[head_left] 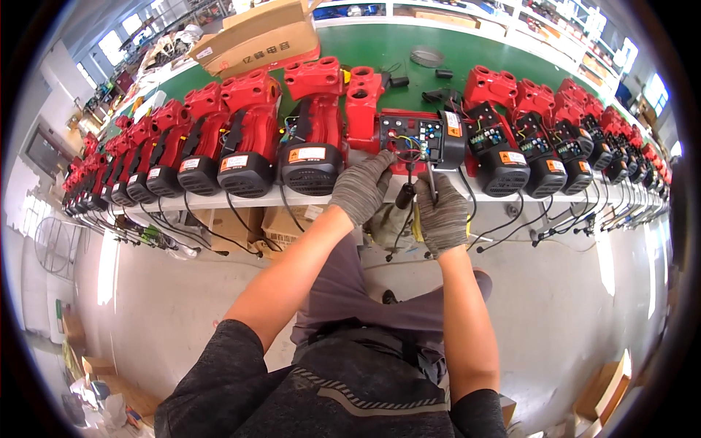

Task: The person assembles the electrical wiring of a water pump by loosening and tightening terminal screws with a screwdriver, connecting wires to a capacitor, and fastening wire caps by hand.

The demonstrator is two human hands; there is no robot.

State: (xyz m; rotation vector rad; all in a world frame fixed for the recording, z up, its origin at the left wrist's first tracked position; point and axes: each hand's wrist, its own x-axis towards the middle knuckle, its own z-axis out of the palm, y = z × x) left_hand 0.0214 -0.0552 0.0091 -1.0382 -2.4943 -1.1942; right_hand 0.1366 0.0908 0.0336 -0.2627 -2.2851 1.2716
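Observation:
In front of me a red pump (363, 109) lies on its side on the bench edge, its black terminal box (420, 135) uncovered, with coloured wires and a circuit board showing. My left hand (363, 188), in a grey striped glove, reaches to the box's near left edge; its fingertips are pressed together by the wires, and whatever they pinch is hidden. My right hand (443, 219), gloved alike, is closed round a slim metal tool (432, 181) standing against the near side of the box. Between the hands hangs a black cylindrical piece (406, 194); its kind is unclear.
Rows of similar red pumps (248, 135) line the bench on both sides, their black cords (241, 219) hanging over the edge. On the green bench top (387, 44) are a cardboard box (259, 40), a round mesh piece (426, 56) and small black parts. More cartons (288, 225) stand underneath.

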